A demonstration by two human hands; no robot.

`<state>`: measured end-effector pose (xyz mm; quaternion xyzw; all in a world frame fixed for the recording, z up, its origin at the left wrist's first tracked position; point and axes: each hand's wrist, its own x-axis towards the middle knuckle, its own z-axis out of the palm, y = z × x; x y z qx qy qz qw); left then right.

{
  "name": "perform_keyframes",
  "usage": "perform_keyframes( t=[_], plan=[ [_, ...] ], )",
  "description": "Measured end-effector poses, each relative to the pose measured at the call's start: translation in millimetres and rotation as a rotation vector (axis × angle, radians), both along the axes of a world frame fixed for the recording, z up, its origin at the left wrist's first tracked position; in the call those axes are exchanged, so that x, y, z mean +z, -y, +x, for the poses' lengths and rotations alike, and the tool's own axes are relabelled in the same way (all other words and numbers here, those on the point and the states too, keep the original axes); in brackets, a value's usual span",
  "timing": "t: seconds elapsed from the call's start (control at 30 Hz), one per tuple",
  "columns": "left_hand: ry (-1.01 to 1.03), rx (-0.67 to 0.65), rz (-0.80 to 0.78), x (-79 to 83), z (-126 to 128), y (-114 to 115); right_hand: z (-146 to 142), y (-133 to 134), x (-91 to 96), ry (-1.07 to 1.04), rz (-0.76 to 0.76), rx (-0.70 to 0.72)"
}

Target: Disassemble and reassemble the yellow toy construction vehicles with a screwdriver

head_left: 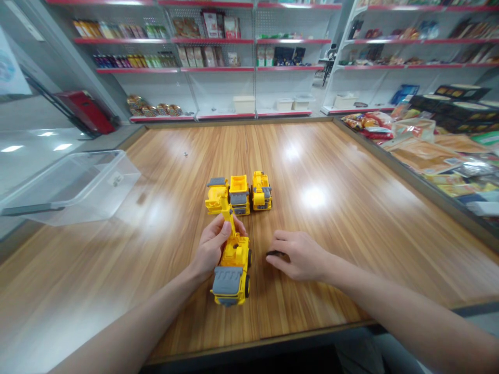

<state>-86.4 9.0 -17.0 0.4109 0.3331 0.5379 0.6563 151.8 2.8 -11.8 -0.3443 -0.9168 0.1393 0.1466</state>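
The wood-grain bench (390,223) has a dark border. Three yellow-and-grey trucks (239,195) stand in a row near its middle, a clear tub (97,182) sits at the left, and a small bit (186,154) lies farther back.

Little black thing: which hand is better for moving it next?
Right, probably: the right hand has the small black thing at its fingertips, while the left hand is holding the yellow toy truck.

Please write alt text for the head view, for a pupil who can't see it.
The left hand holds a yellow toy truck with a grey front at a wooden table; the right hand pinches a small dark piece. Three more yellow toy vehicles stand beyond.
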Motion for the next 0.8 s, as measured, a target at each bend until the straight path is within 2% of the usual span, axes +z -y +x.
perform_keyframes(
  t=[0.17,0.4,0.8],
  plan=[
    [0.055,-0.001,-0.023,3.1,2.5,1.4,-5.4,8.2,8.1,-0.055,-0.035,0.013],
    [0.136,0.009,-0.061,5.4,7.9,2.2,-14.6,15.2,8.2,-0.109,-0.074,0.073],
    [0.154,0.059,0.000,10.0,17.8,10.2,-14.9,17.1,6.8,-0.111,-0.035,0.067]
  ],
)
